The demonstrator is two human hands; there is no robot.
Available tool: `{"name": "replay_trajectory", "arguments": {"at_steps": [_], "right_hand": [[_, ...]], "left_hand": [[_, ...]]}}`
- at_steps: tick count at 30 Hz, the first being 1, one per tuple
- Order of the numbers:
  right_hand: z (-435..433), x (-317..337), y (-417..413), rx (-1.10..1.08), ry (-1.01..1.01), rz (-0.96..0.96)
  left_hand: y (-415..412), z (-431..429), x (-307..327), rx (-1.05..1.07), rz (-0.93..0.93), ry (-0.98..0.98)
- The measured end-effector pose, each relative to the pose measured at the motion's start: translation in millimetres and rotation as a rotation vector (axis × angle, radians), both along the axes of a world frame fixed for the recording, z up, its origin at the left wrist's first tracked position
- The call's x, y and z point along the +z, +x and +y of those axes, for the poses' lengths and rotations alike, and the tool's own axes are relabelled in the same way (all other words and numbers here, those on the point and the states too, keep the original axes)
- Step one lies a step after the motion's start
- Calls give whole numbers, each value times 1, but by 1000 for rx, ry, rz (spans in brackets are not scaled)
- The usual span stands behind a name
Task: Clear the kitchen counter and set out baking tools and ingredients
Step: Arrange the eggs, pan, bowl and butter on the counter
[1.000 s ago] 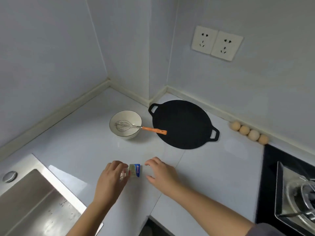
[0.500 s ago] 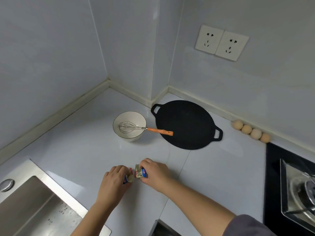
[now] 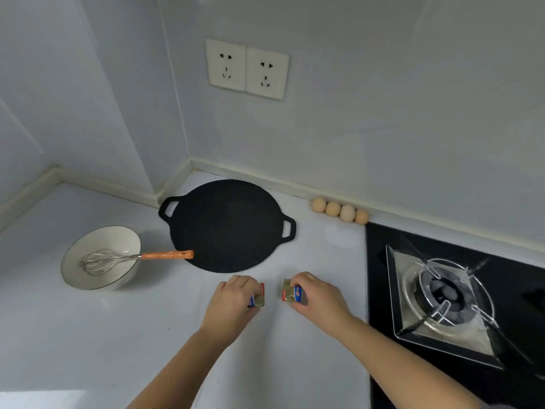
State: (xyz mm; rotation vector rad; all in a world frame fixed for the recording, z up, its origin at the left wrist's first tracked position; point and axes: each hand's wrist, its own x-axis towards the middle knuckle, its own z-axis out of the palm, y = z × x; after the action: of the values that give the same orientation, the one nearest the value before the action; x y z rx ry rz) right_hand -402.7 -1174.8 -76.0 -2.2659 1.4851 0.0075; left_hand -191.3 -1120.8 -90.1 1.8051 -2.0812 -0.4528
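So far the table (image 3: 88, 335) holds a bowl (image 3: 106, 240) with a whisk (image 3: 165, 255) at nine o'clock, a pan (image 3: 227, 225) at twelve, and eggs (image 3: 333, 208) at one. At centre our left hand (image 3: 233, 305) clamps its grip on the left packet (image 3: 259, 301), and our right hand (image 3: 320, 301) on the right packet (image 3: 290, 293). We judge only these remain unplaced.

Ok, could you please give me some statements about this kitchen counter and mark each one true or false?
1. The whisk rests with its wires in the bowl. True.
2. The eggs by the wall number five. False: four.
3. The left hand holds a small packet. True.
4. The right hand is empty. False: it holds a second packet.
5. The pan sits on the stove. False: it lies on the counter, beside it.
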Motion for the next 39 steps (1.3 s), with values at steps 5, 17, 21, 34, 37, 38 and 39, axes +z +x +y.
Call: {"name": "replay_trajectory", "arguments": {"at_steps": [5,17,21,34,37,38,39], "right_hand": [[-30,3,-70,-127,1,20],[-62,-16,-110,-96,-25,62],[-78,-18,-113,-124,-44,25],[-148,-23,-119,-161,-110,6],[-154,-26,-122,-162,-122,9],[-156,-27,-123,-164,-122,8],[-158,-27,-123,-164,-122,9]], "left_hand": [[-64,-59,-11,-131,9,3],[-120,-116,-29,-234,-31,-21],[-127,-133,-24,-266,-73,-54],[-149,-207,-24,-234,-119,-55],[-152,-215,-24,-247,-115,-53],[-153,-217,-25,-247,-94,-55],[-154,-219,-24,-249,-75,-60]]}}
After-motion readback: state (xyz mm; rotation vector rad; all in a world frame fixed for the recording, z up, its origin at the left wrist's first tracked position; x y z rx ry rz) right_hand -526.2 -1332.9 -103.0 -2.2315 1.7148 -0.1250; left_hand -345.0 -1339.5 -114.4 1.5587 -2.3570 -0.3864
